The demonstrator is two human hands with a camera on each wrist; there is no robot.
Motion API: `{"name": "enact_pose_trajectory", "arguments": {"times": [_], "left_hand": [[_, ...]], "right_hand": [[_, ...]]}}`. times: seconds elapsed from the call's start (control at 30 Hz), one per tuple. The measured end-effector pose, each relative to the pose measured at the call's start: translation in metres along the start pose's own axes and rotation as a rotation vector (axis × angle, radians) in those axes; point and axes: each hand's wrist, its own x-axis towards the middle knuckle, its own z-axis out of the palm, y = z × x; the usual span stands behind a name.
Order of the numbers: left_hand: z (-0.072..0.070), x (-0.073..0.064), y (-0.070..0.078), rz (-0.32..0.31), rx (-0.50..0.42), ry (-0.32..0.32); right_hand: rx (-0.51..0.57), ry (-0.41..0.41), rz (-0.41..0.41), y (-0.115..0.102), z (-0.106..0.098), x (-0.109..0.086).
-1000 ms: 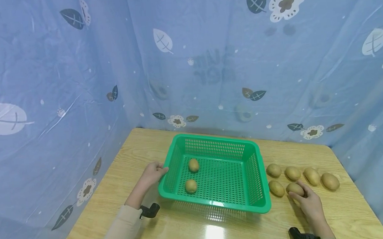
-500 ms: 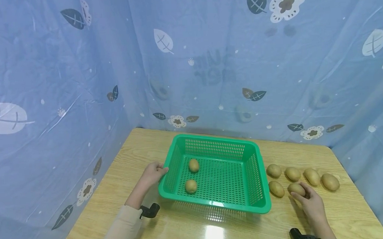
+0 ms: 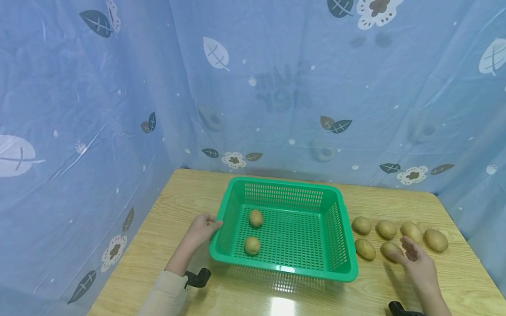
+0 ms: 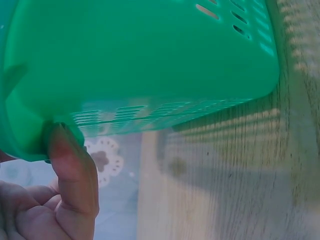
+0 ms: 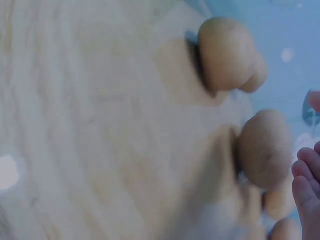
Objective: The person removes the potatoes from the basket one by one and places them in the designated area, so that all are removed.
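Note:
In the head view my left hand (image 3: 202, 230) grips the left rim of a green plastic basket (image 3: 283, 270). The left wrist view shows a finger (image 4: 75, 175) hooked under the rim of that basket (image 4: 150, 55). Two potatoes lie on the basket's floor, one farther back (image 3: 256, 218) and one nearer (image 3: 252, 246). My right hand (image 3: 420, 266) hovers beside a potato (image 3: 391, 250) in the front row on the table, its fingers loosened. Seen from the right wrist, that potato (image 5: 265, 150) rests on the wood, with my fingers (image 5: 306, 192) off to its right.
Around the near potato sit several others on the wooden table (image 3: 225, 300): one (image 3: 365, 249) close to the basket's right side and a back row ending in the rightmost potato (image 3: 436, 240). A blue patterned curtain (image 3: 275, 81) hangs behind and at both sides.
My right hand has let go of the potato it was holding and drawn back to the right with its fingers opened. The potato stays on the table; my left hand has not moved.

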Motion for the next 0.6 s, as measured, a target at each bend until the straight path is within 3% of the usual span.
{"name": "enact_pose_trajectory", "arguments": {"times": [0.23, 0.6], "left_hand": [[0.0, 0.001, 0.0, 0.008, -0.009, -0.009], [-0.001, 0.001, -0.001, 0.004, 0.005, -0.009]], "right_hand": [[-0.001, 0.048, -0.071, -0.028, -0.004, -0.006], [0.043, 0.054, -0.261, -0.078, -0.006, -0.01]]}}
